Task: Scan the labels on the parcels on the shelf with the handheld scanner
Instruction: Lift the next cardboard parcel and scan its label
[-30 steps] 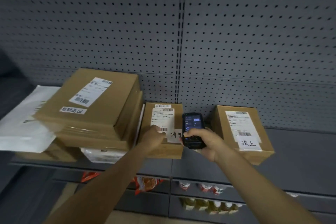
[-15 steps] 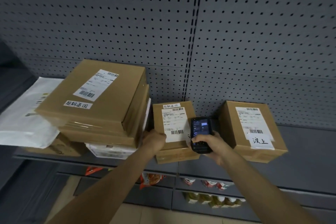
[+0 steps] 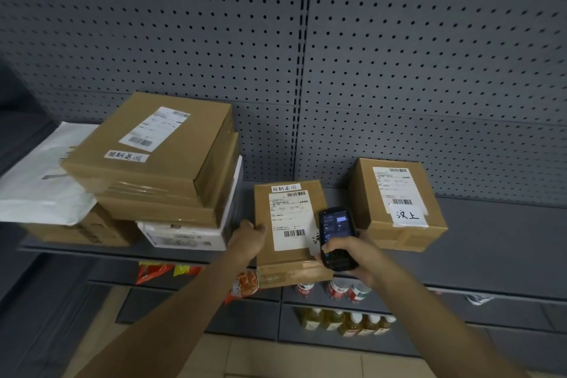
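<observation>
The middle parcel (image 3: 291,230) is judged to be mid-scan: its left edge is gripped by the left hand (image 3: 248,239), its front tipped past the shelf (image 3: 491,255), while the handheld scanner (image 3: 336,238) is clasped in the right hand (image 3: 349,255) just beside its label (image 3: 290,219). Next, the scanner must be aimed at the farther right parcel (image 3: 399,202)

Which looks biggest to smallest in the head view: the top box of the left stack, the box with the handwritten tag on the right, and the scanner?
1. Top box of the left stack
2. Right box
3. Scanner
</observation>
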A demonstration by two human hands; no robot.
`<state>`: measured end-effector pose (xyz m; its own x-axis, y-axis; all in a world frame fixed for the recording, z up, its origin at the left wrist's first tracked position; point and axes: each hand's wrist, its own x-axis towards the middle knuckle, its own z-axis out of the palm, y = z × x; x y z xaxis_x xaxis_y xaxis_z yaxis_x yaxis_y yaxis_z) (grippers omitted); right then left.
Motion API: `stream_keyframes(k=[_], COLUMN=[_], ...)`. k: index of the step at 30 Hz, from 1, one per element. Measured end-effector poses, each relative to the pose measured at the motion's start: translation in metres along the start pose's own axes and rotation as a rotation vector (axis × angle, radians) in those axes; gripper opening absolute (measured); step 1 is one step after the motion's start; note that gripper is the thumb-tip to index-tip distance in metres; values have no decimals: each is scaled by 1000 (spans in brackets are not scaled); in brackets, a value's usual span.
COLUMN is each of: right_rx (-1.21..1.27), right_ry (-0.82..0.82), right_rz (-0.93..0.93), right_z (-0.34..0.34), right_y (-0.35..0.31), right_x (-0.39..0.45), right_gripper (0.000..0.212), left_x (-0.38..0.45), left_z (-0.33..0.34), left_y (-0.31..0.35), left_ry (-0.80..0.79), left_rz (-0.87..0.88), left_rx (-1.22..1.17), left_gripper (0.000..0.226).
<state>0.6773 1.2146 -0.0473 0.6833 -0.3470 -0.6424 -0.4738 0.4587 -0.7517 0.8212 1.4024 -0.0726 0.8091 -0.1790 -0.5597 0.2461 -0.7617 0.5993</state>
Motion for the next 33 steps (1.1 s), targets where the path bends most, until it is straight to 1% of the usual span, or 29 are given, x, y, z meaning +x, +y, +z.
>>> stream_keyframes(k=[2, 3, 5, 6, 8, 9, 12, 13, 14, 16, 17, 20, 22, 24, 26, 29, 31, 33], right_rx=[-38, -51, -61, -66, -87, -100, -123, -144, -158, -147, -122, -66, -42, -13, -7, -1, -23, -61], right_ry=[2, 4, 5, -3, -4, -1, -8, -25, -47, -65, -68, -81, -108, -132, -135, -120, -94, -31], right_rz=[5, -2, -17, -27, -35, -43, -57, -58, -62, -67, -70, -93, -86, -72, -54, -48, -76, -132], right_z=[3, 5, 6, 4, -2, -3, -5, -5, -5, -8, -10, -15, -17, -17, -17, -14, -9, 0], right_y=[2, 1, 3, 4, 10, 13, 19, 22, 25, 33, 38, 48, 51, 53, 53, 48, 41, 29], right_x=[-15, -24, -37, -40, -43, -46, -56, -59, -61, -62, -62, -66, -70, -74, -75, -80, -88, -101], right_gripper=[112, 105, 75, 70, 75, 75, 56, 57, 64, 78, 80, 72, 75, 78, 77, 76, 75, 68], left_x=[0, 1, 0, -5, -17, -21, -28, -29, -29, -26, -26, -26, -25, -22, -22, -27, -31, -38], left_z=[3, 4, 7, 9, 10, 11, 10, 10, 10, 15, 18, 30, 37, 43, 43, 42, 40, 33], left_y=[-12, -19, -32, -37, -44, -47, -60, -65, -70, -81, -85, -96, -103, -110, -113, -113, -107, -94], left_ry=[-22, -38, -67, -80, -151, -202, -319, -334, -348, -403, -439, -494, -516, -562, -598, -658, -645, -600], left_rz=[19, 22, 9, -5, -21, -24, -38, -43, -44, -52, -60, -79, -80, -63, -56, -18, 11, 68], left_rx=[-65, -106, -224, -303, -451, -508, -618, -642, -655, -661, -671, -716, -726, -809, -909, -941, -948, -941], left_gripper=[45, 48, 58, 60, 55, 52, 49, 51, 57, 76, 83, 101, 113, 119, 121, 116, 107, 93])
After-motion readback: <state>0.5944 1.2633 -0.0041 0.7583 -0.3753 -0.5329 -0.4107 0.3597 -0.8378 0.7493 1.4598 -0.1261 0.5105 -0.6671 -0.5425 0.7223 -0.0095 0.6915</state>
